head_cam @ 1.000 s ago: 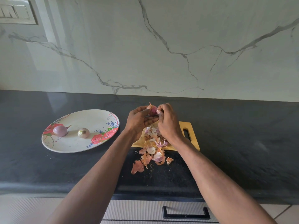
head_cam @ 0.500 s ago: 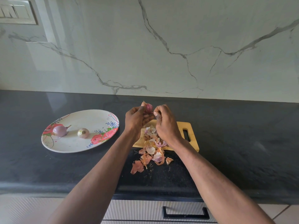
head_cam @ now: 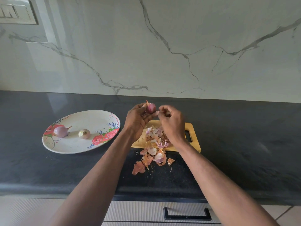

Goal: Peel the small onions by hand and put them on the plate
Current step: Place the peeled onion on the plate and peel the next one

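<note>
- Left hand (head_cam: 136, 119) grips a purple onion (head_cam: 150, 108) in curled fingers
- Right hand (head_cam: 171, 122) just right of it, fingertips pinching a blurred scrap
- 2 onions lie on the plate (head_cam: 97, 116) at left

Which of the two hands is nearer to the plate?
Left. The left hand is just right of the plate, holding an onion; the right hand is farther right, above the board.

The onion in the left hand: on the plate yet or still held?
Still held. The left hand grips the onion above the cutting board; the plate holds two others.
</note>
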